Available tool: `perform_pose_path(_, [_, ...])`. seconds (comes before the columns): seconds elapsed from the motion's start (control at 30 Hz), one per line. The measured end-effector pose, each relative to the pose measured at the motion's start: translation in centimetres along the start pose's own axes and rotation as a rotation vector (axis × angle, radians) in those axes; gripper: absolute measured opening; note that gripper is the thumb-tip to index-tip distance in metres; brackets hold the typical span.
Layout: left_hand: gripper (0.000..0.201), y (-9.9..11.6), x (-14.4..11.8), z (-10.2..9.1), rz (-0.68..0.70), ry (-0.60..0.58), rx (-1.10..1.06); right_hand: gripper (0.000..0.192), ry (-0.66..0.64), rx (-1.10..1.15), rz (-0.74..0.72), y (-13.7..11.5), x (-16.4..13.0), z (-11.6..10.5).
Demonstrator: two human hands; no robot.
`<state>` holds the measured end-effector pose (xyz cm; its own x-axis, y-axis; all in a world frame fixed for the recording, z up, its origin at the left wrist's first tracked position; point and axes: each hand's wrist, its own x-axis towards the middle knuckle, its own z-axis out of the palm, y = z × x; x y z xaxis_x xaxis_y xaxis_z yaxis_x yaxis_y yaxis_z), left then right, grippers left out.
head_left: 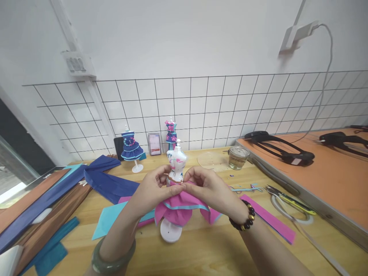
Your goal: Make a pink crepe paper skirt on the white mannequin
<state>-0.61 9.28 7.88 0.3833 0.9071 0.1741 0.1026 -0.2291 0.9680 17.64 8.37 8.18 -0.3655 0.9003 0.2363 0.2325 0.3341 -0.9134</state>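
A small white dress form [178,161] with a patterned top stands upright on a round white base [170,231]. Around its waist hangs a ruffled pink cloth skirt [178,216] with a light blue band. My left hand [156,188] pinches the skirt's upper edge at the left of the waist. From the right, my right hand [205,188] pinches the same edge, and the two thumbs nearly meet at the front. Some of the cloth's edge is hidden behind my fingers.
Two dressed mini forms, one in a navy dress [130,145], stand behind near a phone [154,144]. Cloth strips [112,184] lie left. A glass jar [238,157], scissors [283,195], pink strip [267,218] and white tape [319,245] lie right, beside an orange surface [324,180] bearing black headsets.
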Motion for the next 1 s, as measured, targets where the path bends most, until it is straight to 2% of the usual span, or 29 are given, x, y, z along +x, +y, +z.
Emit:
perform_pose_path(0.2, [0.043, 0.3, 0.0, -0.1, 0.022, 0.007, 0.010, 0.016, -0.084, 0.116, 0.013, -0.1, 0.0, -0.3])
perform_pose_path(0.33, [0.043, 0.4, -0.1, -0.1, -0.018, 0.135, -0.004, 0.019, -0.030, 0.034, -0.034, -0.3, -0.1, -0.5])
perform_pose_path(0.47, [0.056, 0.5, 0.0, -0.5, -0.070, 0.289, -0.068, 0.019, 0.152, -0.179, -0.224, -0.7, -0.5, -0.5])
perform_pose_path(0.57, [0.064, 0.5, 0.1, -0.8, -0.077, 0.383, -0.118, 0.030, 0.148, -0.326, -0.427, -0.9, -0.9, -0.3])
perform_pose_path(0.67, [0.062, 0.6, 0.2, -0.9, -0.067, 0.381, -0.169, 0.037, 0.103, -0.528, -0.559, -0.8, -1.0, 0.3])
perform_pose_path(0.83, [0.059, 0.6, 0.2, -0.6, -0.061, 0.349, -0.233, 0.027, 0.305, -0.853, -0.752, 0.1, -0.6, 1.6])
perform_pose_path(1.0, [0.057, 0.6, 0.2, -0.3, -0.062, 0.333, -0.220, 0.018, 0.364, -0.965, -0.912, 0.2, -0.5, 2.0])
